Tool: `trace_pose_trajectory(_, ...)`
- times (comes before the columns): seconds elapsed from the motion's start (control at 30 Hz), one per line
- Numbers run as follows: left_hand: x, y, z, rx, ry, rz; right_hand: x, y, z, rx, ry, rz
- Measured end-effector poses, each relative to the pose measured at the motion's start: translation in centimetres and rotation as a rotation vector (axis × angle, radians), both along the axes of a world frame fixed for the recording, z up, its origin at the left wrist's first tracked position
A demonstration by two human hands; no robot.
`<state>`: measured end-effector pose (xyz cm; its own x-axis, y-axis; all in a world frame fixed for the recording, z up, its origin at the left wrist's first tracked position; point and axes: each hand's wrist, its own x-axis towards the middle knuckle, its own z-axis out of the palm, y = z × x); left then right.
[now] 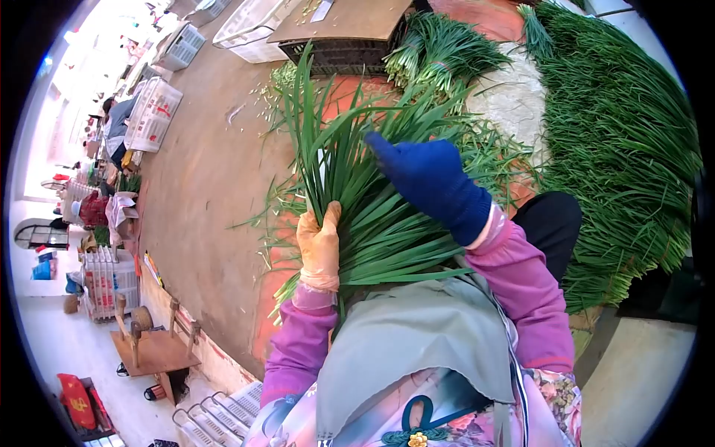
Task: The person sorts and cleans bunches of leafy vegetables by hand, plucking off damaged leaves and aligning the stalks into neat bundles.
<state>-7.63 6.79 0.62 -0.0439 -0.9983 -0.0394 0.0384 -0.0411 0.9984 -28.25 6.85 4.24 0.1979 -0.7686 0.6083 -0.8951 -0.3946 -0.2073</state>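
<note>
My left hand [319,242], in a yellowish-orange glove, is closed around a bunch of long, flat garlic chives [350,164], with the thumb pressed on the leaves. The blades fan out upward and to the right. Over the right part of this bunch is my right hand [432,179] in a dark blue knit glove. One blurred digit stretches left across the blades, apart from the rest of the hand; its other fingers are mostly hidden. Nothing shows in its grasp. More chives [395,246] spread under both hands, above the grey apron [417,328].
A large heap of chives [611,141] lies on the right. Tied bundles [443,56] lie beside a black crate [339,58] topped by a board [335,22]. Loose leaves litter the floor. White baskets [154,113], an overturned wooden stool [153,350] and another person [118,127] are at left.
</note>
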Motion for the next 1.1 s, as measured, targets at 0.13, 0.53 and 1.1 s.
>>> trace_pose_trajectory(0.13,-0.1,0.2,-0.1,0.007,0.043,0.026,-0.5,-0.4,-0.8,0.184,-0.515,0.159)
trace_pose_trajectory(0.53,-0.6,0.7,0.2,-0.005,0.006,-0.029,-5.1,-7.0,2.5,0.011,-0.075,-0.078)
trace_pose_trajectory(1.1,0.0,0.2,-0.1,-0.003,0.037,-0.114,-8.5,-5.8,1.8,0.160,-0.848,0.139)
